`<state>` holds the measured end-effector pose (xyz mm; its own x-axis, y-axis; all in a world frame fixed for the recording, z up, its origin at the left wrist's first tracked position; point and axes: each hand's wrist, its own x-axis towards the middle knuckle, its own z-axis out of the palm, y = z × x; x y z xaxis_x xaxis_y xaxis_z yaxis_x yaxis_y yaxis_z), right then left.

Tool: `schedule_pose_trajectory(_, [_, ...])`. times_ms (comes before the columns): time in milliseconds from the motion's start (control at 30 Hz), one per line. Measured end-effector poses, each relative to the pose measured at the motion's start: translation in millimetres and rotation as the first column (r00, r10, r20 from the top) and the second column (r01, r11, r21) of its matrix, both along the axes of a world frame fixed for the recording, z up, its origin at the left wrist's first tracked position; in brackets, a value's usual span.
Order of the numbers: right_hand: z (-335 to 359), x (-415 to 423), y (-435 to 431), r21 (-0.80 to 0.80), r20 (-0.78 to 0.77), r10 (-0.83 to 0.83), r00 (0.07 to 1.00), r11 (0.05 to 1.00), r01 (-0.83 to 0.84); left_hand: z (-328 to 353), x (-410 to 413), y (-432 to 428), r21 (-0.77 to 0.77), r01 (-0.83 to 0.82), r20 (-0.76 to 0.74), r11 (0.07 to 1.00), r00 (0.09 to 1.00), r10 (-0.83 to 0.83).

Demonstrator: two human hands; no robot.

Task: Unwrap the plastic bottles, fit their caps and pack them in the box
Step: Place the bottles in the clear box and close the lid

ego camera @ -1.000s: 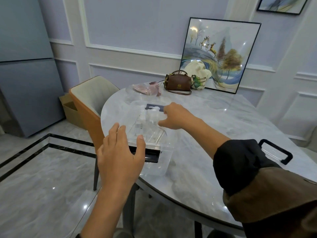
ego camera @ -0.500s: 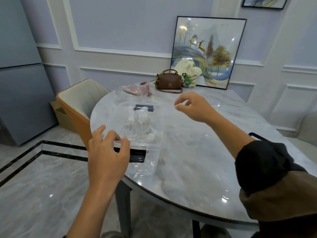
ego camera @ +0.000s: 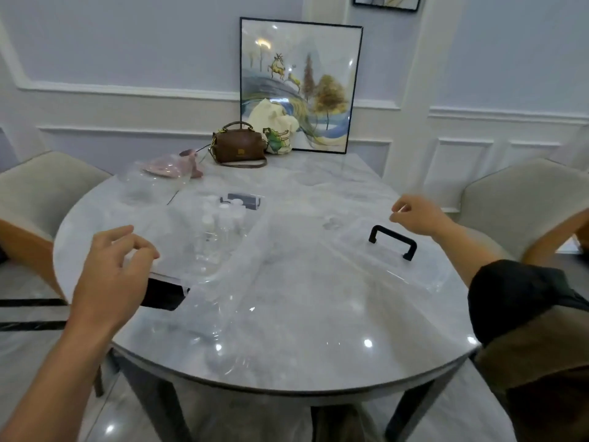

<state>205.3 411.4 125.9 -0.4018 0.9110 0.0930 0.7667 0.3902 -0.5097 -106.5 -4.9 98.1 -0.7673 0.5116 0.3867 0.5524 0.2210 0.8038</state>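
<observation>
- Pale panelled walls stand behind a round marble table (ego camera: 302, 307), and we see a cream chair (ego camera: 47, 186) at its left edge.
- Our left hand (ego camera: 111, 275) hangs over the near left corner of the clear box (ego camera: 178, 237). Its fingers are bent with their tips close to the rim, and we cannot tell whether they touch or grip it.
- A black handle (ego camera: 162, 293) shows on the box's near end, just below that hand.
- Inside the box the plastic bottles (ego camera: 216, 224) stand upright in a cluster, white caps on some.
- Farther back lie a pink packet (ego camera: 169, 165), a brown handbag (ego camera: 239, 145) and a cloth bag (ego camera: 277, 135). The bags sit in front of a framed picture (ego camera: 302, 84) that leans on the wall.
- Right of centre a clear lid (ego camera: 414, 275) with a black grip (ego camera: 393, 242) lies flat on the table, well apart from the box.
- Our right hand (ego camera: 417, 215) hovers just beyond the lid. Its fingers are loosely curled, and we see nothing held in them.
- A dark sleeve (ego camera: 516, 295) covers that arm, and another cream chair (ego camera: 516, 193) stands behind it.
</observation>
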Motion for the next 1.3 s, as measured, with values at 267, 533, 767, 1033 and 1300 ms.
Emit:
schedule_pose_trajectory(267, [-46.2, 0.9, 29.0, -0.091, 0.159, 0.008, 0.987, 0.996, 0.007, -4.3, -21.1, 29.3, 0.045, 0.167, 0.076, 0.985, 0.983, -0.17])
schedule_pose_trajectory(533, [-66.6, -12.1, 39.9, -0.15, -0.007, 0.025, 1.0, 0.988, -0.025, -8.8, -85.3, 70.9, 0.023, 0.182, 0.26, 0.983, 0.948, -0.182])
schedule_pose_trajectory(767, [-18.3, -9.6, 28.3, 0.033, -0.237, 0.054, 0.97, 0.998, -0.048, -1.6, -81.3, 79.9, -0.133, 0.229, 0.19, 0.964, 0.961, -0.202])
schedule_pose_trajectory(1033, [73.4, -31.1, -16.7, 0.308, -0.225, 0.346, 0.911, 0.912, -0.271, 7.1, -46.3, 47.7, 0.029, -0.186, -0.098, 0.982, 0.977, 0.188])
schedule_pose_trajectory(1300, [100.6, -113.4, -100.8, 0.254, -0.078, 0.701, 0.709, 0.702, -0.665, -16.1, 11.6, 16.7, 0.241, 0.021, -0.064, 0.97, 0.998, -0.006])
